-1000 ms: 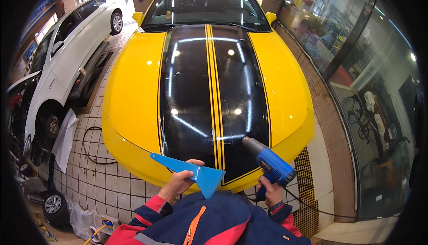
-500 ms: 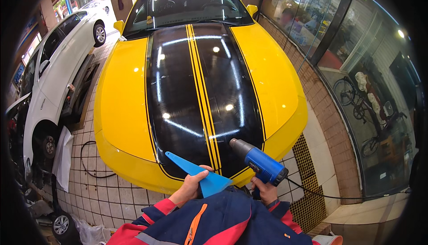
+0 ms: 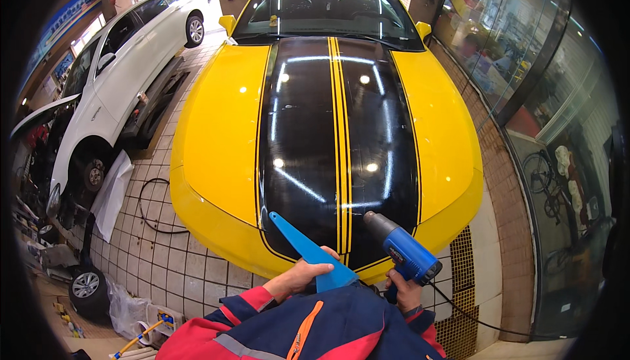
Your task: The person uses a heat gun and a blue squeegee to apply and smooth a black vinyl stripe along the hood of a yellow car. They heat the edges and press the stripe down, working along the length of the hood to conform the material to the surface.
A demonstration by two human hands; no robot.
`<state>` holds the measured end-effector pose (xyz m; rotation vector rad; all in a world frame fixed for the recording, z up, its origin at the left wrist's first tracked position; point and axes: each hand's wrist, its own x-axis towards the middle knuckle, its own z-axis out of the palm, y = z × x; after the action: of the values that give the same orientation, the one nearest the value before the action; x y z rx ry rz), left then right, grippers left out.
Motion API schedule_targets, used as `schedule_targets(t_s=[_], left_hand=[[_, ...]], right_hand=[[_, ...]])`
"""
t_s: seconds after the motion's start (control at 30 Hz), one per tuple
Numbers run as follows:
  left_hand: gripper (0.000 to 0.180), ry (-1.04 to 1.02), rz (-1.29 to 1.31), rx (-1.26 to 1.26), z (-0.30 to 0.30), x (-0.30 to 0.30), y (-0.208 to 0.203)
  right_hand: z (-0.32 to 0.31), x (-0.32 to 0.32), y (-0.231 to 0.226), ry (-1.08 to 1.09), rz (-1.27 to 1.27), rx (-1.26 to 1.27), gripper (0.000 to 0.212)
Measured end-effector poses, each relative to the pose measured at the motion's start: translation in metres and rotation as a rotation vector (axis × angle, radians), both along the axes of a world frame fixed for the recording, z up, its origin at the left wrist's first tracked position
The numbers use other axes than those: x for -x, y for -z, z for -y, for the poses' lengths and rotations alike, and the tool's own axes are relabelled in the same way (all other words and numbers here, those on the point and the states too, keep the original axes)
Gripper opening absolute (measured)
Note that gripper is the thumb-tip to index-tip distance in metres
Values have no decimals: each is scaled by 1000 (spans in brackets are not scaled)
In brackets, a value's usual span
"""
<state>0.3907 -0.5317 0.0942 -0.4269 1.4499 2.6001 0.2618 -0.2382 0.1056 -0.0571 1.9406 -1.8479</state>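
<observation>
My left hand (image 3: 304, 277) is closed round a flat blue plastic squeegee (image 3: 314, 247), its narrow tip pointing forward and left above the front of the hood. In my right hand (image 3: 404, 290) is the grip of a blue heat gun (image 3: 407, 250), with its dark metal nozzle aimed forward and left over the hood's front. A black cord trails from the gun's rear to the right. Before me stands a yellow car (image 3: 218, 163) whose hood has wide black stripes (image 3: 303, 137) and thin yellow lines in the middle. Whether the squeegee touches the hood, I cannot tell.
A white car (image 3: 131, 65), missing a front wheel, stands at left beside a dark lift (image 3: 154, 107). A loose wheel (image 3: 88, 286) and clear plastic sheeting (image 3: 128, 307) lie at lower left. Glass panels (image 3: 525, 45) and a yellow floor grating (image 3: 463, 281) run along the right.
The view has swung left, so the car appears farther right. Both hands keep hold of the squeegee and heat gun, with little change in their positions relative to the hood.
</observation>
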Motion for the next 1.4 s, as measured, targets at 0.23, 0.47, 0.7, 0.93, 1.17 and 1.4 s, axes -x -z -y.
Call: schedule_targets(t_s=[0.23,0.47,0.7,0.93,1.17,1.4], left_hand=[[40,-276,93,53,30,-1,12],[22,-589,267,305,64,9,58],[26,-669,190,498,78,43,85],[23,-755,-46,677,70,88,154],[20,-871,-16,635,39,100,181],[29,-815,71,327,34,100,144]], right_hand=[[-5,-3,-4,-1,89,44,21],[-21,-2,21,-144,70,-122,22],[8,-7,27,-93,38,3,25],[9,7,33,-180,37,-111,48],[7,15,28,-98,67,-70,28],[30,37,43,-156,-168,-127,46]])
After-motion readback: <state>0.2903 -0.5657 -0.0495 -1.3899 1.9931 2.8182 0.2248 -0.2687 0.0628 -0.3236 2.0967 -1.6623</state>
